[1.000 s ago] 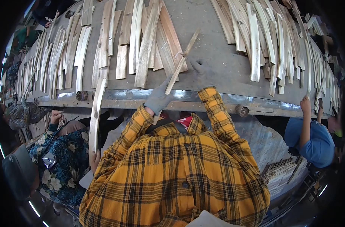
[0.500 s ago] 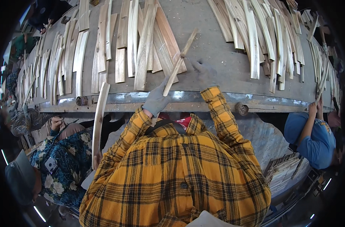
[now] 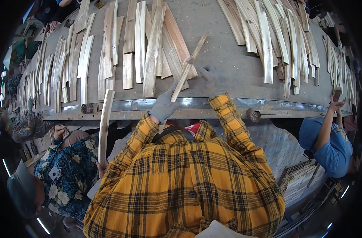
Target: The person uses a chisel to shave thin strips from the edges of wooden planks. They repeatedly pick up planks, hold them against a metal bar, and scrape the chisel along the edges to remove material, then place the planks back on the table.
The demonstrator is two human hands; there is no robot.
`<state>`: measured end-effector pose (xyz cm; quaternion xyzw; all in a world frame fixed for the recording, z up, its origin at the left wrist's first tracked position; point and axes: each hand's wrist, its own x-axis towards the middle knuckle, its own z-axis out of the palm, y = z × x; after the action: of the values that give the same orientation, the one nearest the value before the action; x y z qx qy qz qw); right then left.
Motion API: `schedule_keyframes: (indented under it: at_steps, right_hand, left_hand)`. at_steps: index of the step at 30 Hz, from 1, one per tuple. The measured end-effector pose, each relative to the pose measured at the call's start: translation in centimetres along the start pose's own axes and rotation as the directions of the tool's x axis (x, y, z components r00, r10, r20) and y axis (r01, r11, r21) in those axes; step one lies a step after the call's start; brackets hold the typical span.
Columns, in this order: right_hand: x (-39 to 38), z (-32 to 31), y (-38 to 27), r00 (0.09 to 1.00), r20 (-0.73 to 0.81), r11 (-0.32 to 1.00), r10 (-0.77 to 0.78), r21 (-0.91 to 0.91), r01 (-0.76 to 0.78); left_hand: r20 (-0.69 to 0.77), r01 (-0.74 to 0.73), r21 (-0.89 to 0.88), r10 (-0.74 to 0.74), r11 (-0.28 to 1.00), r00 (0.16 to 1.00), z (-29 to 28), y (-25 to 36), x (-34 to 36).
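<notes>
My left hand (image 3: 164, 105), in a grey glove, is closed around the near end of a narrow wooden strip (image 3: 197, 48). The strip slants up and away to the right above the table, and a brownish knot marks it near the middle. Just right of the strip is my right hand (image 3: 213, 77), also in a grey glove and hard to make out against the grey tabletop. Its fingers look apart, with nothing visible in them. Several pale and reddish wooden slats (image 3: 151, 59) lie side by side beyond my left hand.
More slats (image 3: 266, 43) lie spread at the right. A metal strip (image 3: 197, 101) runs along the table's near edge, with a round wooden peg (image 3: 253, 115) there. At my left a person holds an upright slat (image 3: 104, 127). A person in a blue shirt (image 3: 328, 144) works at the right.
My right hand has drawn slightly back from the strip, its fingers less stretched. My left hand keeps its hold. The blue-shirted person's hands have risen and turned.
</notes>
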<state>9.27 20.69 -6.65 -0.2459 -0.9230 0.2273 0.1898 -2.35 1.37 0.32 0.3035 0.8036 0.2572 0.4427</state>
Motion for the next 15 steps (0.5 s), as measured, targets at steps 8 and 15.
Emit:
schedule_keyframes:
  at_steps: [8,15]
  right_hand:
    - [0.6,-0.2,0.2,0.996,0.037,0.994,0.082,0.073,-0.085]
    - [0.5,-2.4,0.2,0.985,0.153,0.993,0.076,0.082,-0.089]
  left_hand:
    - [0.016,0.006,0.018,-0.006,1.000,1.000,-0.1,-0.1,0.3]
    - [-0.035,-0.054,0.154,0.060,0.987,0.998,-0.1,-0.6,0.3]
